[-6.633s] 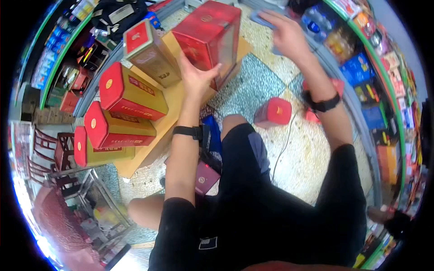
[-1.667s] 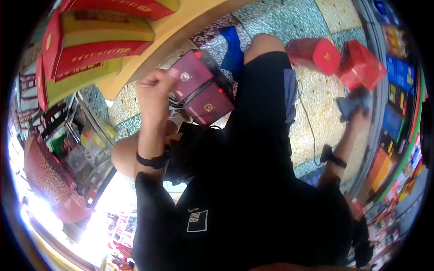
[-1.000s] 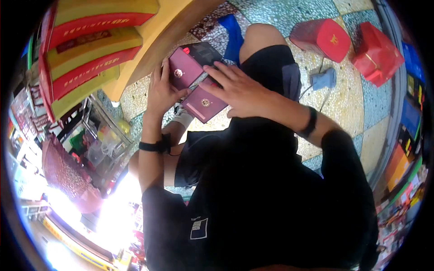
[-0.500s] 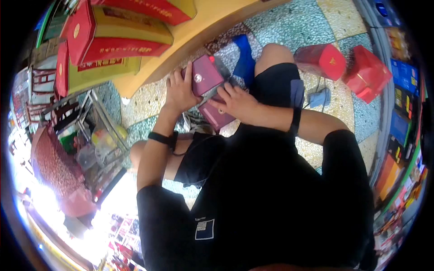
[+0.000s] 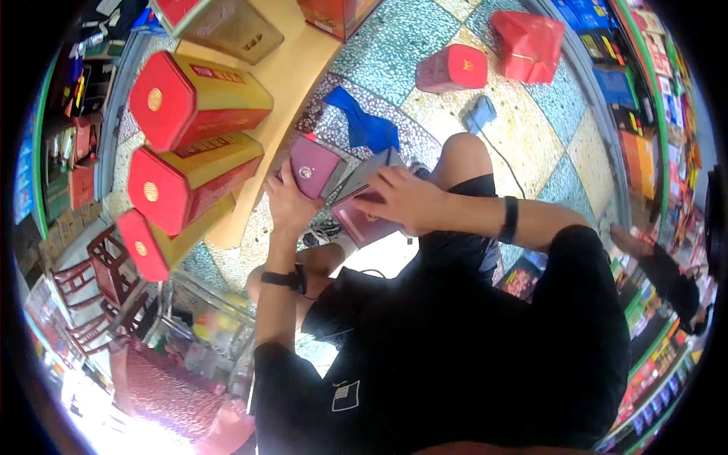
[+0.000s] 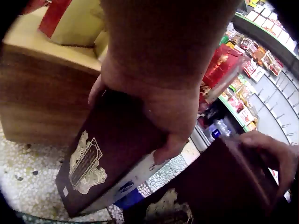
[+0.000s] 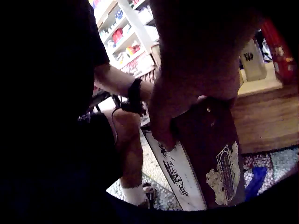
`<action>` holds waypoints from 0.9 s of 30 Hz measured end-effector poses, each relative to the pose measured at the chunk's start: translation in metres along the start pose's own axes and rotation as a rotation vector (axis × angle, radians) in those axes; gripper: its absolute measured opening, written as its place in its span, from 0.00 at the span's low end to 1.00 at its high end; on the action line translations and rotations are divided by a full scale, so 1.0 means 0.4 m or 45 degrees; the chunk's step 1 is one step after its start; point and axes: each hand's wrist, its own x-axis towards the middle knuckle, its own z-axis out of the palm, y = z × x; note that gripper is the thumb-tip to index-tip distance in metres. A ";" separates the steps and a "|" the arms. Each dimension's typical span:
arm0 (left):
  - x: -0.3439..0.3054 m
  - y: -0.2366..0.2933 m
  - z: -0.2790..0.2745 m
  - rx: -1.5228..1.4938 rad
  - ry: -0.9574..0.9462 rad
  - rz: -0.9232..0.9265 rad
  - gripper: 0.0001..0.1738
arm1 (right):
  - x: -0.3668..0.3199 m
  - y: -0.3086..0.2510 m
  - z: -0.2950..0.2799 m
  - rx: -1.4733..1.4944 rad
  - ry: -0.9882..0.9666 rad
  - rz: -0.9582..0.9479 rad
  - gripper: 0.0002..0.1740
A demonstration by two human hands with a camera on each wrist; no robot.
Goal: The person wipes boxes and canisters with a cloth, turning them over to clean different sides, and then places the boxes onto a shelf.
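Observation:
Two maroon boxes with gold emblems stand side by side on the floor, between my hands. My left hand grips the top of the left maroon box; the left wrist view shows the fingers and thumb spanning this box. My right hand holds the right maroon box from above, its thumb over the pale side in the right wrist view, where the box shows a gold label. The boxes' tops stand apart, with a gap between them.
Several red-and-gold boxes stand on a wooden platform at the left. Beyond the boxes lies a blue cloth. A red box, a red bag and a grey-blue cloth are on the floor.
The right hand has put down the grey-blue cloth and come over to the maroon boxes. Since half a second ago the right box has tilted or shifted away from the left one.

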 end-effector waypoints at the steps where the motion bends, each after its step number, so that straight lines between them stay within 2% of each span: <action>1: -0.022 0.021 -0.026 -0.030 0.011 0.047 0.64 | -0.029 -0.021 -0.041 0.038 0.029 0.119 0.51; 7: -0.179 0.203 -0.317 -0.050 -0.081 0.213 0.60 | -0.284 -0.174 -0.387 0.244 0.374 0.412 0.51; 12: -0.283 0.335 -0.694 -0.117 -0.112 0.352 0.59 | -0.531 -0.331 -0.686 0.470 0.706 0.456 0.52; 13: -0.288 0.362 -0.792 -0.191 -0.152 0.475 0.59 | -0.586 -0.356 -0.748 0.524 0.810 0.500 0.53; 14: -0.300 0.390 -0.893 -0.263 -0.200 0.595 0.60 | -0.646 -0.382 -0.805 0.584 0.910 0.544 0.53; 16: -0.307 0.453 -1.103 -0.504 -0.476 0.473 0.59 | -0.769 -0.399 -0.917 0.684 1.003 0.620 0.53; 19: -0.265 0.519 -1.300 -0.978 -0.779 0.430 0.63 | -0.894 -0.320 -0.976 1.034 1.427 0.564 0.51; 20: -0.252 0.547 -1.330 -1.114 -0.872 0.435 0.63 | -0.919 -0.262 -0.935 1.208 1.603 0.531 0.51; 21: -0.236 0.584 -1.338 -1.125 -0.924 0.454 0.63 | -0.927 -0.233 -0.942 1.327 1.634 0.546 0.48; 22: -0.221 0.616 -1.328 -1.143 -0.984 0.472 0.63 | -0.925 -0.236 -0.966 1.601 1.592 0.561 0.43; 24: -0.187 0.671 -1.302 -1.148 -1.061 0.430 0.63 | -0.912 -0.170 -0.904 2.011 1.573 0.459 0.38; 26: -0.108 0.674 -1.224 -1.147 -1.069 0.512 0.59 | -0.893 -0.097 -0.832 2.178 1.603 0.532 0.36; 27: -0.074 0.684 -1.199 -1.126 -1.123 0.482 0.59 | -0.877 -0.074 -0.825 2.389 1.559 0.479 0.32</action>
